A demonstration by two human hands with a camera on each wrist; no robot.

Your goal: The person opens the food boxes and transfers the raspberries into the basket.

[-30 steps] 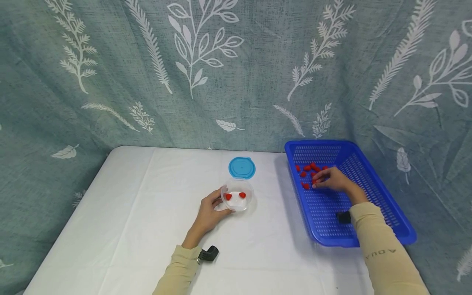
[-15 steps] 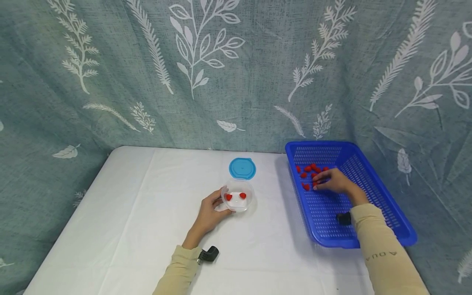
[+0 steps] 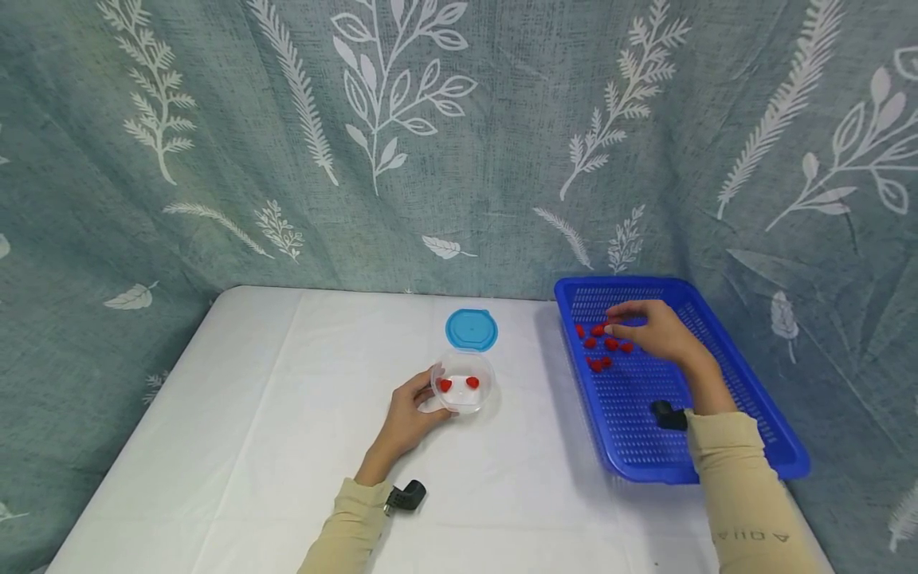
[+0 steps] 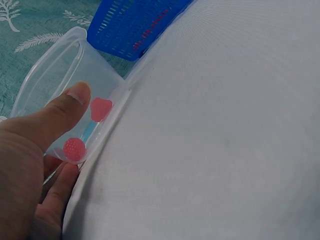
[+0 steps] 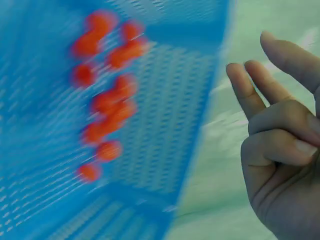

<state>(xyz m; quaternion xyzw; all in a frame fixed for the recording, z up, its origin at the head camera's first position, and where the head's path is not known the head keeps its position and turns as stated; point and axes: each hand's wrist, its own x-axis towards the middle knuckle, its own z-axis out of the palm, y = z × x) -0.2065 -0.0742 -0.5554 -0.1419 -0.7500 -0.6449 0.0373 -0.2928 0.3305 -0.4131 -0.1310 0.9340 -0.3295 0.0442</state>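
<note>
My left hand [image 3: 405, 416] grips the side of a clear plastic tub [image 3: 462, 402], its thumb [image 4: 62, 112] lying along the outer wall in the left wrist view. Two small red berry-shaped pieces [image 4: 101, 109] with dotted skin lie apart on the tub's bottom. Over the far part of a blue plastic basket [image 3: 631, 446] hovers my right hand [image 3: 661, 331]. In the right wrist view its thumb and foremost fingers stand apart, with nothing visible between them; the other fingers bend in. Several more red berry-shaped pieces [image 3: 611, 344] lie clustered in the basket, blurred in the right wrist view.
A round blue lid [image 3: 471, 329] lies flat on the white-covered table [image 3: 287, 446], just behind the tub. The basket stands at the table's right side. A green leaf-patterned curtain [image 3: 502, 143] hangs behind the table.
My right hand has lifted and drawn slightly away from the basket's red pieces, uncovering some and shifting a few. My left hand and the tub stay where they were.
</note>
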